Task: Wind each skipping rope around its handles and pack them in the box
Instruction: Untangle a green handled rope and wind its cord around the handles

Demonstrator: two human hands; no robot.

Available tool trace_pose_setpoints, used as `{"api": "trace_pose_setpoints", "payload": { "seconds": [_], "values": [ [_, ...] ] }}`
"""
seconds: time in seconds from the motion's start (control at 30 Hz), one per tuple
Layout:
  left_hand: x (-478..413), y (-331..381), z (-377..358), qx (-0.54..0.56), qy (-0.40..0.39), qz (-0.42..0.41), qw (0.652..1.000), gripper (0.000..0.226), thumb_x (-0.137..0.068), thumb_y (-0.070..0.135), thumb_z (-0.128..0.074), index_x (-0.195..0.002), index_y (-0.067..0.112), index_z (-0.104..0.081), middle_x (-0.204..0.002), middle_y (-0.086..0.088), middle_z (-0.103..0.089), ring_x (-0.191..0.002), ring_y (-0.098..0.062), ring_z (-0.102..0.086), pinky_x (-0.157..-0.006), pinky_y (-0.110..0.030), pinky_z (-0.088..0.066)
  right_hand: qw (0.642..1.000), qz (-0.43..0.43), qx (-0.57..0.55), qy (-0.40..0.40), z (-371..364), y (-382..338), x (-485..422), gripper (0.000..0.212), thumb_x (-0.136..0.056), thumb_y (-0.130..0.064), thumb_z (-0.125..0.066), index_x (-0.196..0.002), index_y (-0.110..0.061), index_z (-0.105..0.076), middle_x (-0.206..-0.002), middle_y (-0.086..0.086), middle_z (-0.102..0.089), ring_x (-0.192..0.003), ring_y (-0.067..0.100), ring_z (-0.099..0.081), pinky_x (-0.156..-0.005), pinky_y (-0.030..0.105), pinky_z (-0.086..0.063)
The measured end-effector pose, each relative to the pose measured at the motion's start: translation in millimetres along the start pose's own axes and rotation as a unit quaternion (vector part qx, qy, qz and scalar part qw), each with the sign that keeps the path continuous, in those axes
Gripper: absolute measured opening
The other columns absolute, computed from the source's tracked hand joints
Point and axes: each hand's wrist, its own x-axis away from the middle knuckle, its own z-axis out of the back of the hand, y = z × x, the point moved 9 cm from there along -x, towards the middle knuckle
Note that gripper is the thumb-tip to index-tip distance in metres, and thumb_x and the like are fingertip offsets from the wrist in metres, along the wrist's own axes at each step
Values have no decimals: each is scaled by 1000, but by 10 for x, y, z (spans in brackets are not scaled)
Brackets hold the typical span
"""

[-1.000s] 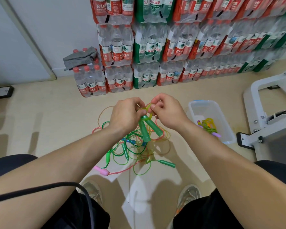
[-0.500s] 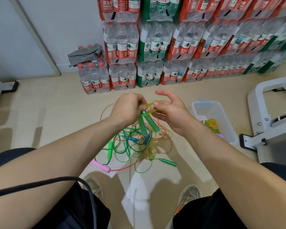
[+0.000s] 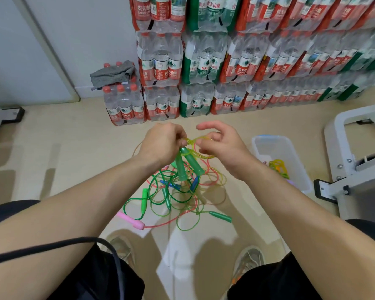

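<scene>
Skipping rope [image 3: 196, 140] being wound: where is it, and how is it held?
— Centre of view. My left hand [image 3: 162, 144] grips its two green handles [image 3: 179, 167] together, their free ends pointing to 5 o'clock. My right hand [image 3: 222, 148] pinches the yellow-green cord loop at 3 o'clock of the left, with the index finger stretched out.
— And the others?
— Loose ropes [image 3: 173, 195] lie tangled on the floor [image 3: 74, 148] at 6 o'clock of my hands, with a pink handle [image 3: 131, 220] at 7 o'clock. The clear box [image 3: 273, 148] stands at 3 o'clock, with one wound rope [image 3: 278, 167] inside.
</scene>
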Motion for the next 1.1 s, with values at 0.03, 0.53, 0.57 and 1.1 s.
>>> {"api": "trace_pose_setpoints", "payload": {
  "seconds": [0.03, 0.53, 0.57, 1.1],
  "values": [
    [2, -17, 11, 0, 2, 3, 1000, 5, -90, 26, -72, -94, 24, -74, -89, 3, -74, -87, -21, -64, -71, -28, -41, 995, -9, -103, -8, -18, 7, 13, 35, -90, 5, -65, -120, -12, -61, -68, 1, -57, -62, 14, -54, -76, 36, -54],
    [29, -153, 47, 11, 3, 30, 1000, 4, -92, 23, -70, -93, 22, -74, -88, 2, -71, -83, -20, -61, -70, -27, -37, 914, 78, 357, 174, 398, -93, 44, 9, -90, -31, -67, -83, -27, -69, -75, -6, -71, -85, 24, -67, -75, 35, -50],
    [35, -140, 33, 12, -2, 25, 1000, 4, -92, 24, -70, -93, 22, -74, -89, 2, -71, -84, -20, -61, -70, -27, -38, 937, 42, 284, 196, 499, -30, 35, 22, -88, -35, -72, -70, -26, -65, -63, -9, -66, -78, 22, -69, -70, 34, -49],
    [-4, -426, 200, -20, 28, 85, 996, 13, -89, 12, -67, -85, 23, -72, -75, 10, -63, -81, -20, -64, -71, -29, -48, 905, -39, 420, 55, 365, 52, 19, 9, -81, -13, -70, -78, -19, -63, -70, -10, -58, -62, 10, -56, -51, 23, -38]
  ]
}}
